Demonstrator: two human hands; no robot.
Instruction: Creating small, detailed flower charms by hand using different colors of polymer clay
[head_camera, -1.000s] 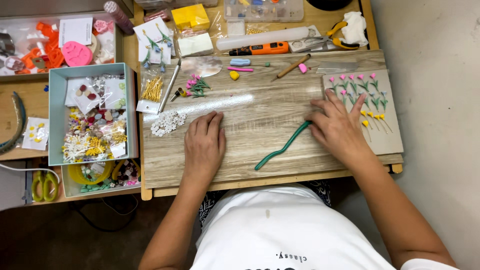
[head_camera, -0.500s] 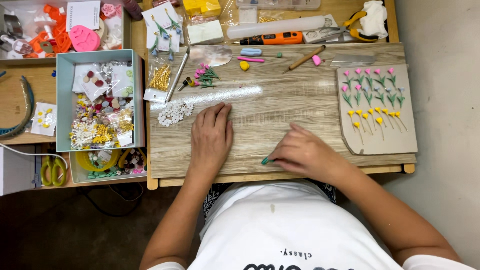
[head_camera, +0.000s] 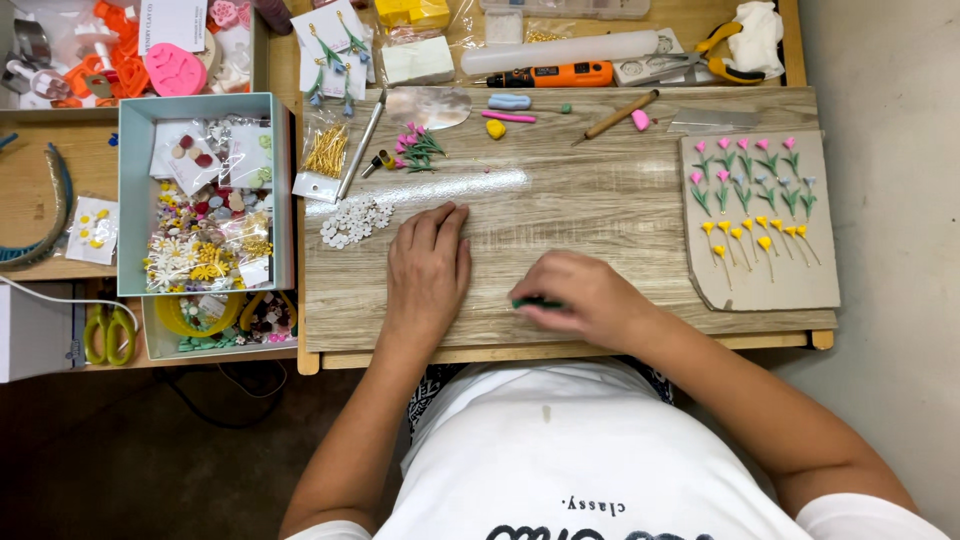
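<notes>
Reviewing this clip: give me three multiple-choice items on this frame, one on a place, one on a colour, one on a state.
1. Where is the board of small clay flowers?
A. right end of the wooden work board
B. inside the box
C. on the floor

2. What colour is the piece under the right hand?
A. orange
B. green
C. white

3. How is the left hand?
A. gripping scissors
B. raised in the air
C. flat, palm down on the board

Answers: 1 A, it lies at the right end; 2 B, green shows under the fingers; 3 C, fingers rest spread out, holding nothing.
</notes>
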